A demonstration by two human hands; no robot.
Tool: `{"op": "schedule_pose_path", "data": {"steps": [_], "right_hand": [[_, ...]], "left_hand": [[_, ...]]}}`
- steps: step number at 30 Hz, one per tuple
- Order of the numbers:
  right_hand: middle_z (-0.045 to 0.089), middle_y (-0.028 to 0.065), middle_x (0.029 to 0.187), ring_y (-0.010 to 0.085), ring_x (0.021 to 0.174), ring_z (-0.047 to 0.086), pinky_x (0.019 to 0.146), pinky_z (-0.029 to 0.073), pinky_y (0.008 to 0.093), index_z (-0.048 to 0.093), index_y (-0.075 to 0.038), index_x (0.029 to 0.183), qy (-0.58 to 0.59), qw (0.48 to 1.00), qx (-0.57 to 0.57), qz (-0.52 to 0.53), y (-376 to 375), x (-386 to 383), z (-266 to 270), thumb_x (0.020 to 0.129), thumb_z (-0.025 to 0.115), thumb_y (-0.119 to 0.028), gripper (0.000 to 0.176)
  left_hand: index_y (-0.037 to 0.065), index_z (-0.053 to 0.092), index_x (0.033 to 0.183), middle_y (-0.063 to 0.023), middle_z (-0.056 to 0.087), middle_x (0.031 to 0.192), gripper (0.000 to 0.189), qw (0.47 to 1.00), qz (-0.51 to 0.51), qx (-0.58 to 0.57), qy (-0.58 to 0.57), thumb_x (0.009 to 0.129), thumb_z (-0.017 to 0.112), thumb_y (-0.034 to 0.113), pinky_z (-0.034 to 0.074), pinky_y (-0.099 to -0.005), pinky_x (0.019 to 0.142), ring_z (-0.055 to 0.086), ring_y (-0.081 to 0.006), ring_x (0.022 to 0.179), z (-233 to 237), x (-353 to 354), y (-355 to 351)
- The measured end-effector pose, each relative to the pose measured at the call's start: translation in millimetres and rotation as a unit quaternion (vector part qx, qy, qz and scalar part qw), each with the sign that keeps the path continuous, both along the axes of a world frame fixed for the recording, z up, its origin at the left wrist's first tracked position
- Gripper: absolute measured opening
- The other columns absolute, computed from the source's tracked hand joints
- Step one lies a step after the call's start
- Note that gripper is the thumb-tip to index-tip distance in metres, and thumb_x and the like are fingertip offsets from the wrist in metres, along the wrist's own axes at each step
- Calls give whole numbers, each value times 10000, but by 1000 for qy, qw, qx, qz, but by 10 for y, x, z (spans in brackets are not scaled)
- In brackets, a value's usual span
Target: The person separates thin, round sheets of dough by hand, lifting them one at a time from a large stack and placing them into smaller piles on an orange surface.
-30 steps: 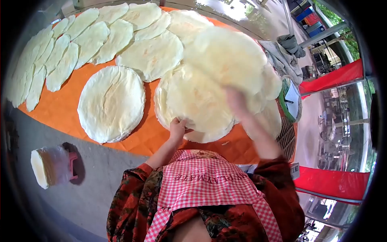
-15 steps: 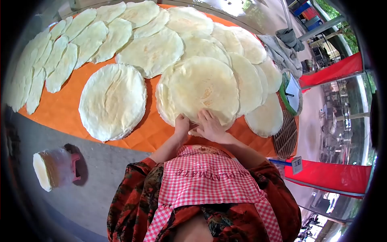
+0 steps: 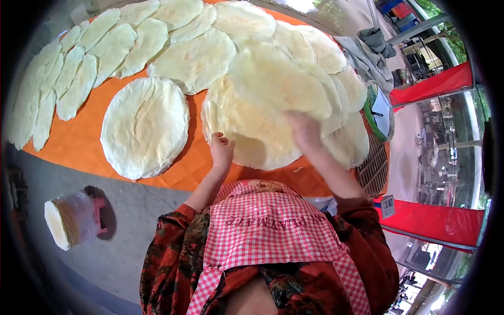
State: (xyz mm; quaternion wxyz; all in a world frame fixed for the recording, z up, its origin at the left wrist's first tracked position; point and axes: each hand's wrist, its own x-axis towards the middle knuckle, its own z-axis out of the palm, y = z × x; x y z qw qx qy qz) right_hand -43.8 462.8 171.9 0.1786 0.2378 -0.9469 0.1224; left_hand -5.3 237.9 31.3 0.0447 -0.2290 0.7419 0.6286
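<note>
My right hand [image 3: 303,128], smeared by motion, grips the near edge of a thin round flatbread [image 3: 283,86]. This sheet is lifted and blurred, slanting over the upper right of the flatbread stack [image 3: 257,142]. At the stack's near left edge is my left hand [image 3: 222,149], its fingers curled in; I cannot tell what is in them. Left of it, a second pile of pale flatbreads [image 3: 144,128] lies on the orange cloth [image 3: 197,118].
Overlapping flatbreads [image 3: 194,60] cover the table's far side. At the right are a green-rimmed tray with paper and a pen [image 3: 379,113], a dark slatted rack [image 3: 373,168] and a grey cloth [image 3: 365,60]. A plastic-wrapped stack [image 3: 68,223] rests by a pink stool [image 3: 100,216].
My right hand has moved up and right, carrying the top flatbread off the stack's near edge. My left hand has drawn left, away from the right one.
</note>
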Motion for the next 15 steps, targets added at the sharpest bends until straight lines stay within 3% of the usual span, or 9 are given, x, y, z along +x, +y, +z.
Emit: {"op": "schedule_pose_path", "data": {"steps": [2,3,5,9,12,15], "right_hand": [[615,103,847,321,768,614,607,487,429,597,-74,891,-51,999,10,15,52,230,-713,736,485,-9,202],[599,114,813,325,748,608,598,478,439,570,-64,834,-151,987,49,8,85,321,-986,729,494,-13,140],[590,121,797,328,735,606,589,475,444,555,-59,811,-141,989,43,10,73,383,-1244,732,492,-19,109],[586,132,806,333,729,606,577,477,447,558,-62,813,-159,987,29,19,49,341,-1114,739,495,-31,102],[582,135,794,329,728,610,574,482,446,556,-62,801,-135,991,17,-2,-230,407,-775,737,507,-39,84],[597,135,805,327,702,619,571,485,438,576,-59,830,-173,984,46,10,-204,442,-1051,745,535,-69,94]], "left_hand": [[-32,517,1080,-131,583,937,403,998,11,50,-22,737,689,92,505,-329,747,595,-238,829,63,56,37],[-32,528,1054,-132,585,940,375,997,17,72,-33,738,686,90,505,-329,744,596,-238,828,69,80,30],[-37,547,1000,-146,595,925,317,1000,-14,17,-12,745,684,93,507,-327,724,602,-237,801,-323,165,46],[-42,574,911,-164,610,878,236,998,-59,21,-14,767,680,111,511,-327,688,609,-250,734,-210,266,47],[-35,565,962,-151,624,857,253,999,-39,35,-11,793,679,116,515,-349,663,612,-267,688,-127,259,85],[4,555,1031,-124,631,932,225,970,-30,236,-47,869,600,154,521,-374,703,625,-272,777,-138,292,126]]}}
